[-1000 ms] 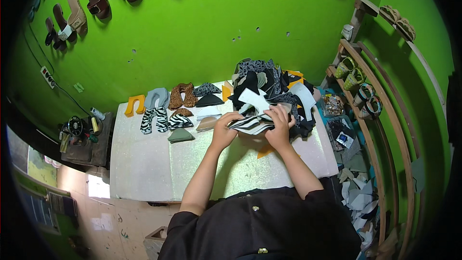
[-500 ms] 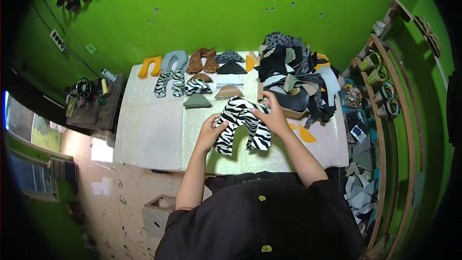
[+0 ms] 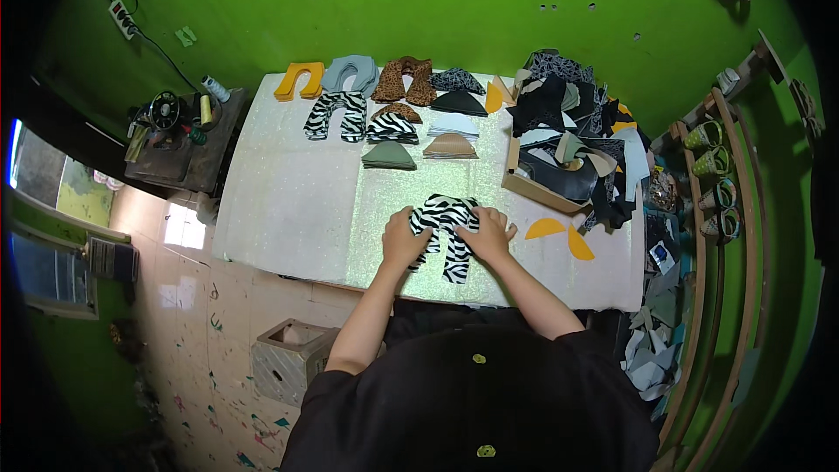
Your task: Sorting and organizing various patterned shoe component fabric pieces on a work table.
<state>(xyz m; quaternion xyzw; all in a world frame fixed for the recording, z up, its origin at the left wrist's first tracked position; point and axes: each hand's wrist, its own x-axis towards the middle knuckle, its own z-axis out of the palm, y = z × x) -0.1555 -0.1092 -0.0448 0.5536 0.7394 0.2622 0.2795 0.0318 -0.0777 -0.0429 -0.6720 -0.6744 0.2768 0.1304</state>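
Over the near middle of the table, a U-shaped zebra-print piece [image 3: 447, 207] has its curve toward the wall and its two legs toward me. Whether it is one piece or a stack, I cannot tell. My left hand [image 3: 404, 243] closes on its left side, the thumb over the print. On its right side my right hand [image 3: 489, 236] grips it likewise, near the top of that leg. Beyond my hands lie half-round stacks: olive green [image 3: 390, 156], tan [image 3: 450, 147], and zebra print [image 3: 391, 128]. Another zebra-print U-shaped stack [image 3: 336, 115] lies farther left.
Yellow [image 3: 300, 80], grey [image 3: 350, 75] and leopard-print [image 3: 405, 80] U-shaped stacks line the table's far edge. A cardboard box [image 3: 546, 192] heaped with scraps stands right, with two yellow half-rounds [image 3: 562, 236] before it. A wooden rack [image 3: 725, 149] holds sandals; a sewing machine [image 3: 166, 118] stands left.
Both hands have lowered the zebra-print piece toward the tabletop, and its legs have come closer together. The view has shifted, so the table sits differently in the picture.
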